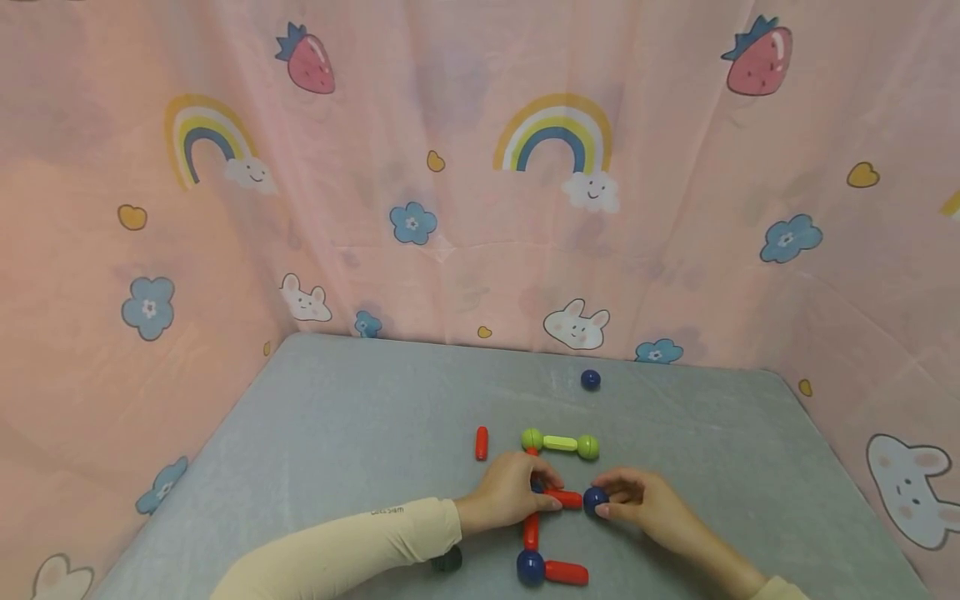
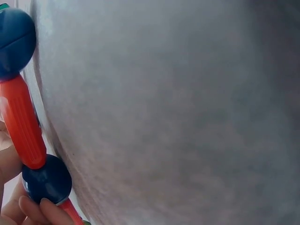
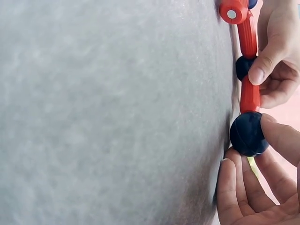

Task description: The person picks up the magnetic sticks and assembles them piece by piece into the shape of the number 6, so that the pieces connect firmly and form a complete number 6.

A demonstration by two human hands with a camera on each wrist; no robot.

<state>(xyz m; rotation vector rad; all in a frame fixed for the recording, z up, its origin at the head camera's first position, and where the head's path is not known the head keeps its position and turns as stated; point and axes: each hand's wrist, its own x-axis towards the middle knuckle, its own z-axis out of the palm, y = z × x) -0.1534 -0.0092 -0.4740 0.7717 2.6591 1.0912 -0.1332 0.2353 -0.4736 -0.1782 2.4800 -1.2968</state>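
Observation:
My left hand (image 1: 512,492) pinches a red magnetic rod (image 1: 567,499) where its end meets a dark blue ball (image 2: 47,180), partly hidden by the fingers in the head view. My right hand (image 1: 645,504) grips another blue ball (image 1: 596,501) between thumb and fingers, right at the rod's free end. From the held joint, a second red rod (image 1: 531,532) runs toward the near side to a blue ball (image 1: 530,567). A further red rod (image 1: 566,572) points right from that ball. On the far side, a green ball (image 1: 532,439), green rod (image 1: 560,443) and second green ball (image 1: 588,447) form a row.
One loose red rod (image 1: 482,443) lies left of the structure. A blue ball (image 1: 591,380) sits near the back of the grey table (image 1: 360,400). Beside the left sleeve is a dark ball (image 1: 447,559), partly covered. Pink printed cloth (image 1: 465,275) hangs behind and at the sides.

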